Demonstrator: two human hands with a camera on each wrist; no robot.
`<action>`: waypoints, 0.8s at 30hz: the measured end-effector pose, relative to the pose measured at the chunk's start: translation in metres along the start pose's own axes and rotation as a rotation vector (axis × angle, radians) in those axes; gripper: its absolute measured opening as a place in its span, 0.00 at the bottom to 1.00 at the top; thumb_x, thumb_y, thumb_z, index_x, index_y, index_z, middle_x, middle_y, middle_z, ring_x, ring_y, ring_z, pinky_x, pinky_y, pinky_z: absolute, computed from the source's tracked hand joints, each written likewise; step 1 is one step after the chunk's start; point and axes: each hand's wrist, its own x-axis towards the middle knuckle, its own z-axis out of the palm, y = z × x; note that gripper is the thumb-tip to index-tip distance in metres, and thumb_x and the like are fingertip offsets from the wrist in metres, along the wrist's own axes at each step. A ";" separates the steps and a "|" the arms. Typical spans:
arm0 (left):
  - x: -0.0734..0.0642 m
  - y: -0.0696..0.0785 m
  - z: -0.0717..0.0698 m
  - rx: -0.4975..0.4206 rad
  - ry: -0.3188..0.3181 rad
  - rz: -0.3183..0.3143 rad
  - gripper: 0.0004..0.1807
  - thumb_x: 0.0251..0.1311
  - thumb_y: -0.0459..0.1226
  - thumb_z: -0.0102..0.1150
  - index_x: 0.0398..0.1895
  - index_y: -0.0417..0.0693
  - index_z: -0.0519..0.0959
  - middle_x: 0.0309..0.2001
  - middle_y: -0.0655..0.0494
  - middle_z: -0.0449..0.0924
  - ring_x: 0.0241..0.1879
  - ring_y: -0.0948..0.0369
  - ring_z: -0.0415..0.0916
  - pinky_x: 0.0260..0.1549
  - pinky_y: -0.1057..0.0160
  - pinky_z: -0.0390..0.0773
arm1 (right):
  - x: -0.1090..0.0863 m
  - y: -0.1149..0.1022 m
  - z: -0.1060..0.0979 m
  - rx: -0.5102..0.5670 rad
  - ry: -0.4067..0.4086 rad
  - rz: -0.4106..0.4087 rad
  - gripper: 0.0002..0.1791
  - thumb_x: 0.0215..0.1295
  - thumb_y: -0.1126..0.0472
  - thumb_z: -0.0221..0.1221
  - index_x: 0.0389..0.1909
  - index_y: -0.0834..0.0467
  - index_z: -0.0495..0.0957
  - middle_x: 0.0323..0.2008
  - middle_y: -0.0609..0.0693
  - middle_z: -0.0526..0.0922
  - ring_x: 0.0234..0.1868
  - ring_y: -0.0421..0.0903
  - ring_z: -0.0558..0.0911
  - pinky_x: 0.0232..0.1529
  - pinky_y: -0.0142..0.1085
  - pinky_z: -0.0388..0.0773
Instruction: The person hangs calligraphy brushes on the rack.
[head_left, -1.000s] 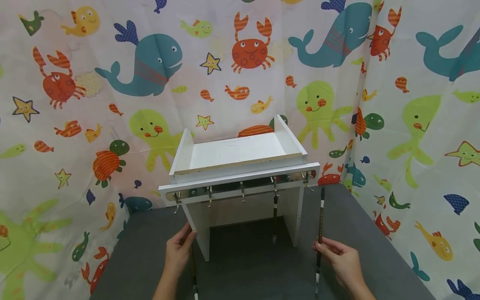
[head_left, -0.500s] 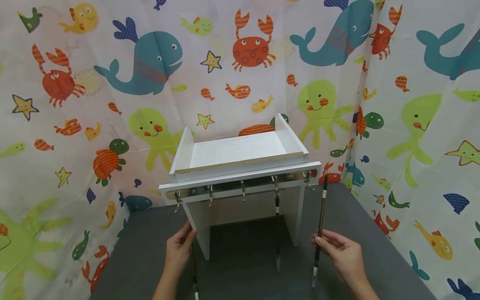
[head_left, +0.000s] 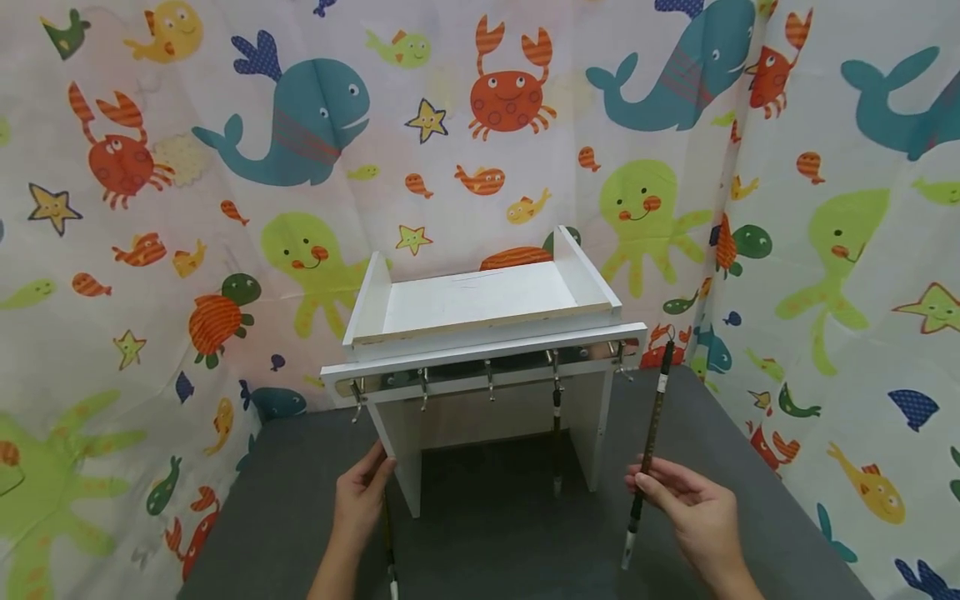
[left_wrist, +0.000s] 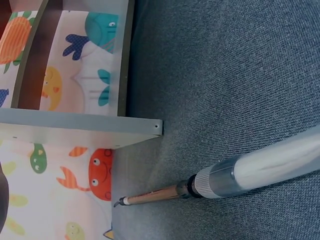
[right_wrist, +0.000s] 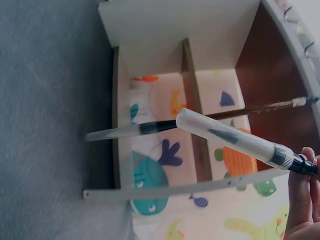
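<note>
At the table's right side my right hand (head_left: 693,504) pinches a capped brush (head_left: 654,421) between thumb and fingers. The brush leans, its loop end up and clear cap down; the right wrist view shows that cap (right_wrist: 240,142) close up. My left hand (head_left: 360,496) holds the front edge of the left side panel (head_left: 397,462) of a white shelf (head_left: 480,296). Below it another capped brush (head_left: 391,558) lies on the table; its clear cap (left_wrist: 280,165) looms in the left wrist view. A similar brush (head_left: 557,442) hangs from a shelf hook.
Several metal hooks (head_left: 491,383) line the shelf's front rail. Grey cloth covers the table (head_left: 480,542). A sea-animal curtain (head_left: 465,217) hangs behind and to the right.
The brush in my right hand has tilted, its top swinging right and its cap a little left. The hanging brush swings. My left hand stays on the shelf.
</note>
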 end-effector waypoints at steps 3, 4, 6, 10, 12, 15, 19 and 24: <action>0.002 0.001 0.000 -0.003 -0.014 -0.005 0.24 0.68 0.39 0.64 0.65 0.43 0.77 0.61 0.46 0.80 0.52 0.75 0.78 0.46 0.77 0.79 | -0.005 -0.007 0.004 0.002 -0.027 -0.008 0.18 0.64 0.71 0.65 0.52 0.77 0.79 0.39 0.52 0.91 0.38 0.48 0.90 0.40 0.40 0.86; 0.002 0.001 0.000 -0.013 -0.018 -0.004 0.24 0.68 0.38 0.63 0.65 0.43 0.77 0.61 0.46 0.80 0.52 0.75 0.78 0.46 0.77 0.78 | -0.006 -0.009 0.005 -0.001 -0.039 -0.009 0.18 0.65 0.71 0.65 0.52 0.77 0.78 0.39 0.52 0.91 0.38 0.48 0.90 0.41 0.40 0.86; 0.003 0.001 0.001 -0.027 -0.020 0.007 0.23 0.68 0.37 0.63 0.65 0.42 0.77 0.60 0.46 0.80 0.51 0.76 0.79 0.46 0.78 0.78 | -0.009 -0.012 0.007 -0.035 -0.061 -0.010 0.18 0.65 0.70 0.65 0.52 0.76 0.79 0.40 0.52 0.91 0.39 0.49 0.90 0.42 0.39 0.86; 0.001 0.003 0.000 -0.040 -0.021 0.005 0.23 0.68 0.35 0.63 0.65 0.42 0.77 0.60 0.46 0.80 0.50 0.77 0.78 0.45 0.78 0.78 | -0.014 -0.016 0.011 -0.085 -0.108 -0.008 0.17 0.65 0.69 0.65 0.52 0.73 0.80 0.40 0.52 0.91 0.39 0.49 0.90 0.44 0.36 0.86; 0.000 0.003 -0.001 -0.033 -0.019 -0.004 0.23 0.68 0.36 0.63 0.65 0.43 0.77 0.60 0.47 0.80 0.50 0.78 0.78 0.45 0.78 0.78 | -0.016 -0.016 0.014 -0.058 -0.155 -0.037 0.17 0.65 0.72 0.64 0.53 0.75 0.79 0.41 0.53 0.91 0.39 0.49 0.90 0.44 0.37 0.86; -0.001 0.003 -0.004 -0.024 -0.009 -0.011 0.23 0.68 0.36 0.63 0.65 0.42 0.77 0.60 0.46 0.79 0.50 0.77 0.78 0.45 0.78 0.78 | -0.020 -0.014 0.020 0.007 -0.258 -0.100 0.16 0.65 0.75 0.62 0.52 0.79 0.77 0.41 0.54 0.90 0.39 0.50 0.90 0.44 0.39 0.86; -0.002 0.003 -0.004 -0.024 0.007 -0.006 0.23 0.69 0.35 0.62 0.65 0.41 0.76 0.61 0.44 0.79 0.51 0.77 0.78 0.45 0.79 0.78 | -0.024 -0.010 0.026 0.070 -0.375 -0.147 0.16 0.65 0.77 0.60 0.53 0.79 0.77 0.42 0.54 0.90 0.40 0.50 0.90 0.45 0.42 0.86; -0.002 0.001 -0.002 -0.047 -0.014 -0.007 0.23 0.68 0.36 0.62 0.66 0.41 0.76 0.61 0.43 0.79 0.51 0.77 0.78 0.47 0.78 0.78 | -0.028 -0.007 0.031 0.148 -0.446 -0.170 0.15 0.65 0.80 0.57 0.52 0.81 0.75 0.43 0.55 0.90 0.40 0.51 0.90 0.45 0.43 0.85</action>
